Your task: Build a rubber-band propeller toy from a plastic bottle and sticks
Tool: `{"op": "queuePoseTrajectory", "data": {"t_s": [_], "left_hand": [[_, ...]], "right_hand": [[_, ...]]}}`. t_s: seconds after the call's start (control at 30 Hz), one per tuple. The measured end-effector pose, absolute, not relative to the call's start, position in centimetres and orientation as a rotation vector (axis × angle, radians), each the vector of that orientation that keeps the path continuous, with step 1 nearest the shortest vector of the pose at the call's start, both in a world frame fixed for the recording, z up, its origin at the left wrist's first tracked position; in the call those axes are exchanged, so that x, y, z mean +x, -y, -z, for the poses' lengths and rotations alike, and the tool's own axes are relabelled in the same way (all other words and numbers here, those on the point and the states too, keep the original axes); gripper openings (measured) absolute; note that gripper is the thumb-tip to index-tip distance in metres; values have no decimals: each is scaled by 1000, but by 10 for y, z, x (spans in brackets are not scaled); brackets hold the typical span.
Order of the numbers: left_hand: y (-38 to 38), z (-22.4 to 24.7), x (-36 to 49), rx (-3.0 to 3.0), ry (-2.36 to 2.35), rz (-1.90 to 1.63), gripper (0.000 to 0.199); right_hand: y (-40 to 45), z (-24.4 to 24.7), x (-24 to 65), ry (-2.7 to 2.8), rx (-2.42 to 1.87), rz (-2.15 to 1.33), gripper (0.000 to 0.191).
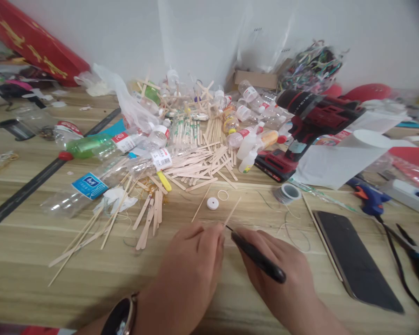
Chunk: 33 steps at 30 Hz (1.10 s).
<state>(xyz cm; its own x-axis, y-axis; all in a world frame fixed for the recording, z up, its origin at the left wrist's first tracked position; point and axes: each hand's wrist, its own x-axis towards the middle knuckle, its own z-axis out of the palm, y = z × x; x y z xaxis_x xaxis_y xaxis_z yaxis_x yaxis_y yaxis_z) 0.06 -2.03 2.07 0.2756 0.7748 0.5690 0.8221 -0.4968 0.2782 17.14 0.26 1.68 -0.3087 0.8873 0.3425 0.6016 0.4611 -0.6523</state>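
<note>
Head view. Landmark: white disc (212, 203). The thin wooden stick (233, 211) lay just right of the disc, slanting toward its near side. The left hand (192, 265), nearer than the disc, pinched its lower end between closed fingers. The right hand (282, 270), nearer and to the right of the disc, had its fingers wrapped round a black-handled tool (260, 258); its thin tip met or nearly met the stick, contact uncertain.

Handling (judged): stick very light, stiff, dry rather than slippery, liable to snap or split; best gripped close to the tip. Tool light, rigid; best held by its thick handle.

Labels: blue bottle label (91, 185), left of the disc, white characters illegible. White bottle label (161, 159), beyond and left of the disc, barcode visible, print too small. Red banner (38, 44), far beyond and left, gold markings unreadable.
</note>
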Motion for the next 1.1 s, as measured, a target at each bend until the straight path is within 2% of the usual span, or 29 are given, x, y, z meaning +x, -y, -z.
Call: {"op": "queuePoseTrajectory", "data": {"t_s": [0.17,0.2,0.3,0.37,0.5,0.53,0.57,0.7,0.73,0.77,0.87,0.9,0.93,1.07,1.1], "left_hand": [[21,-19,-1,-2411,1376,954,22],[20,-19,-1,-2427,1381,968,22],[19,-22,0,-2500,1508,1046,23],[19,-22,-1,-2500,1520,1048,24],[21,-18,-3,-2415,1317,944,22],[21,-17,-3,-2415,1291,939,22],[21,-17,-4,-2418,1304,954,23],[22,-21,-4,-2521,1530,1032,27],[22,-21,-4,-2525,1540,1027,27],[22,-21,-5,-2517,1510,1009,27],[21,-18,-7,-2435,1313,952,25],[21,-17,-7,-2422,1271,946,25],[21,-17,-8,-2425,1268,955,25],[21,-23,-7,-2555,1542,1087,23],[21,-24,-7,-2581,1603,1101,23]], "right_hand": [[-1,-22,171,2068,-1265,-1152,60],[0,-21,171,2076,-1264,-1083,58],[1,-17,172,2082,-1212,-489,41],[1,-16,172,2076,-1183,-364,39],[0,-21,169,2094,-1227,-1048,59],[0,-21,169,2092,-1231,-1119,61],[1,-20,169,2093,-1234,-1057,59],[2,-12,171,2094,-1174,-359,42],[1,-12,171,2094,-1169,-340,43],[1,-12,170,2105,-1189,-445,45],[0,-17,168,2092,-1273,-1112,58],[0,-18,168,2083,-1280,-1232,60],[0,-19,168,2089,-1280,-1205,59],[1,-15,173,2167,-1164,-384,38],[1,-15,173,2162,-1144,-312,37]]}}
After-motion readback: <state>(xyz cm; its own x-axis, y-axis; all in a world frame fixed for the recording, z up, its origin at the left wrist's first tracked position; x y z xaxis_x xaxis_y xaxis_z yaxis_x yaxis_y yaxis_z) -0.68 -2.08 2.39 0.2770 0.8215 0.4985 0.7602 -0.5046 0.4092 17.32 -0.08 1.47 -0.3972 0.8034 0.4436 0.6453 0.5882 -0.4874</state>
